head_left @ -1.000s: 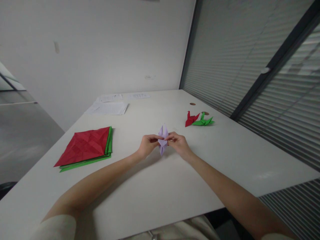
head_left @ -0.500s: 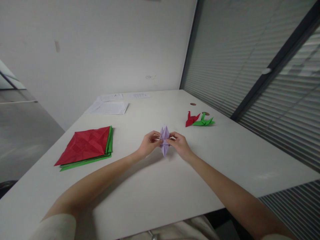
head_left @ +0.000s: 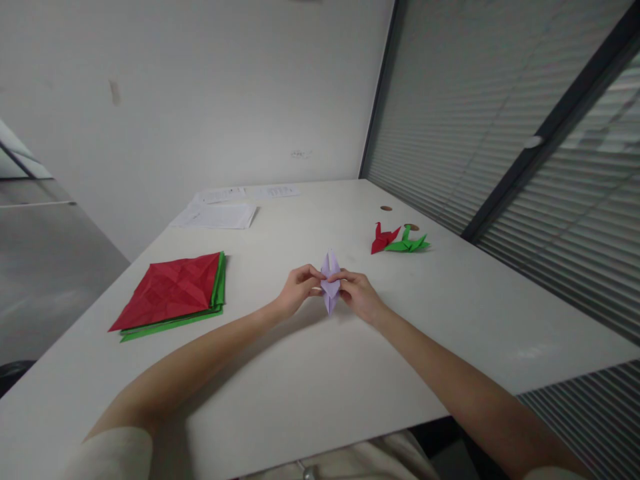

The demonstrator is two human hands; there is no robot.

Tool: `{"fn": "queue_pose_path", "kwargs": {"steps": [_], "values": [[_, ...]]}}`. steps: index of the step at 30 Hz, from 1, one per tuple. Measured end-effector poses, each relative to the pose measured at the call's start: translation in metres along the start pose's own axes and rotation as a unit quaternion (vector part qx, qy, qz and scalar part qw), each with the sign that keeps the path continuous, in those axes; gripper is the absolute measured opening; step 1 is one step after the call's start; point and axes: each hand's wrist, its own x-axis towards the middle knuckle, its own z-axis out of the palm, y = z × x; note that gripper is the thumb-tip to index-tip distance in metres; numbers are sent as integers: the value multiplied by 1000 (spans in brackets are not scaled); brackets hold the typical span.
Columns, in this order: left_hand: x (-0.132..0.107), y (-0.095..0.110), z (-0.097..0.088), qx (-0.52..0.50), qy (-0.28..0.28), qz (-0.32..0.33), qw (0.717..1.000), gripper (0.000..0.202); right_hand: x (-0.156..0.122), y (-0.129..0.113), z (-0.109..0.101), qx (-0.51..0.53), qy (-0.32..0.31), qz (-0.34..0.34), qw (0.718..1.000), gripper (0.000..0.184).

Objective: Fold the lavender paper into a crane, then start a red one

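A folded piece of light purple origami paper (head_left: pixel 331 289) is held upright over the table, with pointed ends at top and bottom. My left hand (head_left: pixel 299 288) pinches its left side between thumb and fingers. From the right, my right hand (head_left: pixel 359 292) grips it too, a finger lying across its middle. The two upper points stand close together with a narrow gap between them. Parts of the fingers behind the paper are hidden.
On the white table (head_left: pixel 280 387), a red paper crane (head_left: pixel 383 238) and a green paper crane (head_left: pixel 408 243) touch at the right. A stack of red and green paper (head_left: pixel 175 288) lies left. Printed sheets (head_left: pixel 223 216) are at the back, near the wall. Blinds (head_left: pixel 460 133) border the right side.
My fingers have shifted on the purple paper. A flap with a downward point now lies over its middle, and the right finger has moved onto it from the side.
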Motion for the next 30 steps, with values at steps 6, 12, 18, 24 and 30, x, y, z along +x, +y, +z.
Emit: {"fn": "queue_pose_path", "kwargs": {"steps": [6, 12, 18, 24, 30], "values": [[0, 3, 2, 43, 22, -24, 999, 27, 2, 2, -7, -15, -51, -40, 998, 15], [4, -2, -3, 76, 43, 24, 996, 31, 4, 4, -6, -70, -15, -56, 996, 16], [7, -5, -6, 104, 33, 87, 990, 36, 7, 8, -8, -71, 45, -85, 993, 39], [7, -8, -6, 103, 17, 112, 988, 38, 9, 11, -8, -37, 34, -41, 998, 48], [3, -5, -4, 89, 9, 101, 991, 62, 11, 13, -9, -35, 36, -28, 998, 35]]}}
